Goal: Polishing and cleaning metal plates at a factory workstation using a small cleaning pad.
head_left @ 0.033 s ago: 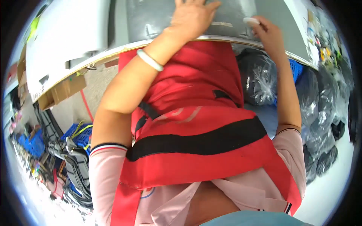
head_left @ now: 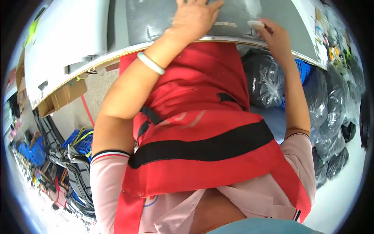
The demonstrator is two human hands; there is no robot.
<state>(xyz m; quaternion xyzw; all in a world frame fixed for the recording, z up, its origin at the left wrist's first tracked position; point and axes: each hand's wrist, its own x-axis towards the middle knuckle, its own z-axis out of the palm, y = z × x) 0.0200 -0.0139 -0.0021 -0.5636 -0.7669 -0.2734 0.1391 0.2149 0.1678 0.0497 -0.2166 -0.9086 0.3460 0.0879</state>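
Observation:
My left hand [head_left: 194, 20] lies palm down with fingers spread on a glossy dark grey sheet [head_left: 156, 15] at the table's front edge. Its fingertips are partly cut off by the top of the view. A pale bangle [head_left: 151, 63] circles that forearm. In the fingers of my right hand [head_left: 276, 35] is a small white oval piece [head_left: 255, 24], like a tailor's chalk. It is over the right part of the sheet; whether it touches cannot be told. A pale strip [head_left: 225, 24] and an L-shaped mark [head_left: 252, 34] show on the sheet between my hands.
A pale rolled or folded sheet [head_left: 74, 27] covers the table's left part. Below the table edge are black plastic bags [head_left: 267, 84] and a blue crate [head_left: 302, 71] at right. At left stand a cardboard box [head_left: 64, 95] and another blue crate [head_left: 80, 141]. I wear a red apron [head_left: 194, 179].
The table and both hands sit slightly further left in the picture. My left hand stays flat on the sheet, and my right hand keeps the white oval piece.

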